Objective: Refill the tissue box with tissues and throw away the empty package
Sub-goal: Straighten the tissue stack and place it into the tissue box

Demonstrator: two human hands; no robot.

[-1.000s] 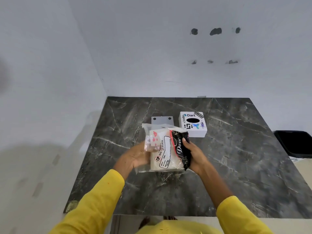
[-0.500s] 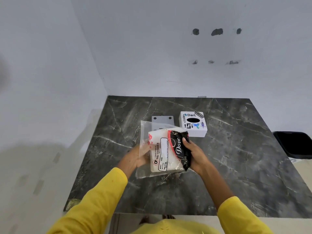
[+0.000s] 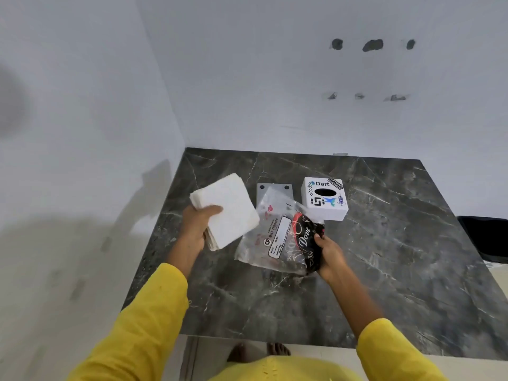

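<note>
My left hand grips a thick stack of white tissues, held up over the left side of the dark marble table. My right hand pinches the clear plastic tissue package by its black and red printed end; the package looks limp and hangs just above the table. The white tissue box, covered in stickers with a dark oval slot on top, stands on the table behind the package.
A flat grey plate with two holes lies left of the tissue box, partly behind the package. A black bin sits off the table's right edge. White walls close in at the back and left. My bare feet show below.
My left hand has pulled the tissue stack out of the package and carried it up and left. The package, now flat, stays in my right hand.
</note>
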